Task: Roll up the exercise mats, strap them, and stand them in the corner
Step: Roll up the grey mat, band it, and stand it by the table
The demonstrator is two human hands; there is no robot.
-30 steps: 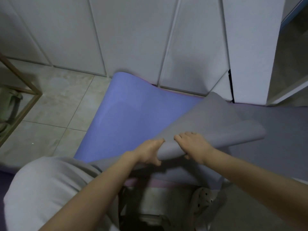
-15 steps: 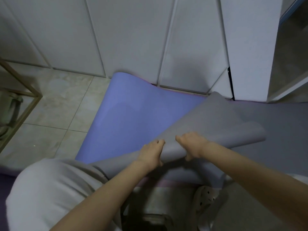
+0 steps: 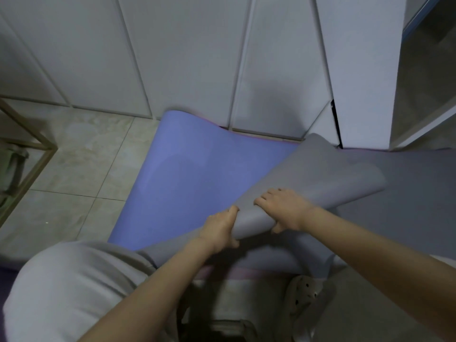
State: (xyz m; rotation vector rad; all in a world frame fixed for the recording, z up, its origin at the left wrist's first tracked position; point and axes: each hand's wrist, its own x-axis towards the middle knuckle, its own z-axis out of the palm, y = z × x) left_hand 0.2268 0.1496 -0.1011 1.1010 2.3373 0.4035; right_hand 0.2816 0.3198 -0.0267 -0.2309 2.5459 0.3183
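A grey exercise mat (image 3: 318, 174) lies across the floor on the right, its near end folded over into a loose curl. My left hand (image 3: 220, 229) grips that curled edge from the left, thumb underneath. My right hand (image 3: 283, 208) holds the same fold from above, fingers curled over it and thumb below. A blue-purple mat (image 3: 192, 178) lies flat beneath and to the left, its far end curling up against the white wall panels. A pink edge shows under the grey mat near my feet.
White wall panels (image 3: 187, 58) close off the far side, with a corner and white shelf unit (image 3: 419, 99) at the right. A wooden frame (image 3: 29, 154) stands at the left on tiled floor (image 3: 81, 164). My grey-clad knee (image 3: 64, 287) and a perforated shoe (image 3: 303, 294) are below.
Both hands have shifted slightly forward with the grey mat's curled end, tightening the fold a little. The blue mat has not moved.
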